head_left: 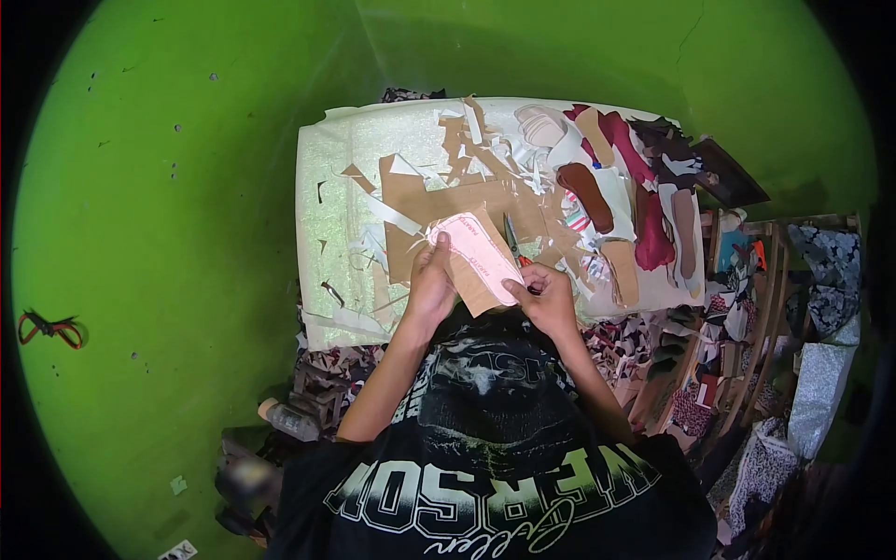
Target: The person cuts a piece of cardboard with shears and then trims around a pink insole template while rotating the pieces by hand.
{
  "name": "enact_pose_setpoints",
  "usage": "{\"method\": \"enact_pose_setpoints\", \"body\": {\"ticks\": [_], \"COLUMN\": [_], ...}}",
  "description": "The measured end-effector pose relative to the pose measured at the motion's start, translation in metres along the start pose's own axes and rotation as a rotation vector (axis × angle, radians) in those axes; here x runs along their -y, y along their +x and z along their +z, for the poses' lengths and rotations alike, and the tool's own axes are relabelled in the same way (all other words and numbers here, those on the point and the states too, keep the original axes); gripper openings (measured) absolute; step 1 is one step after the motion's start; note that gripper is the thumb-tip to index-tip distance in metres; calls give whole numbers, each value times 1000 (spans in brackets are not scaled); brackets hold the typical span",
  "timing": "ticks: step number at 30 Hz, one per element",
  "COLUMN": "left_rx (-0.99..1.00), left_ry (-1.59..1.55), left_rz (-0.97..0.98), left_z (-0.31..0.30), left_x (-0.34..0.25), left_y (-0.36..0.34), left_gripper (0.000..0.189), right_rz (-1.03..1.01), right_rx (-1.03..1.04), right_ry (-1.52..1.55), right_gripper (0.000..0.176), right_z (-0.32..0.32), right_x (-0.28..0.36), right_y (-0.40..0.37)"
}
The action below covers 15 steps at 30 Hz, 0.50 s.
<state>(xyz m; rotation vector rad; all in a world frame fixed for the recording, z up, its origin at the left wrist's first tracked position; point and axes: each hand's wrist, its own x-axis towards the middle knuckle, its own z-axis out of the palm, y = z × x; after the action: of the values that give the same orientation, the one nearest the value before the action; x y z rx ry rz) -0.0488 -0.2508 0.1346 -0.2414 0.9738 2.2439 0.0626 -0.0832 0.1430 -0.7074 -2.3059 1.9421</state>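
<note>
My left hand (432, 280) grips the left edge of a brown sheet (474, 291), its thumb on top. On that sheet lies a pale pink sole-shaped piece (478, 254) with a darker outline and printed letters. My right hand (544, 297) holds scissors (513, 241) with orange handles, blades pointing up and away, while its thumb presses the lower right end of the pink piece. Under and beyond them, a larger brown sheet (401, 201) rests on the white-covered table (327, 168).
Paper scraps (467, 140) litter the table. At its right lie a dark brown sole shape (586, 198), a tan one (620, 271) and maroon pieces (653, 241). Wooden racks (770, 308) with fabric stand at the right; a bottle (291, 420) lies lower left.
</note>
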Motion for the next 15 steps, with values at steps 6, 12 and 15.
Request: {"method": "enact_pose_setpoints", "body": {"ticks": [6,12,15], "left_rx": [-15,-17,-25], "left_ry": [-5,-12,-15], "left_rz": [29,16,8], "left_z": [3,6,6], "left_x": [2,1,1], "left_y": [1,-1,0], "left_gripper": [39,39,39], "right_rz": [24,20,24], "right_rx": [1,-10,-7], "right_ry": [22,8,8], "right_gripper": [18,19,19], "right_z": [-3,-4,-5], "right_x": [3,-2,1], "right_y": [0,-1,-1]}}
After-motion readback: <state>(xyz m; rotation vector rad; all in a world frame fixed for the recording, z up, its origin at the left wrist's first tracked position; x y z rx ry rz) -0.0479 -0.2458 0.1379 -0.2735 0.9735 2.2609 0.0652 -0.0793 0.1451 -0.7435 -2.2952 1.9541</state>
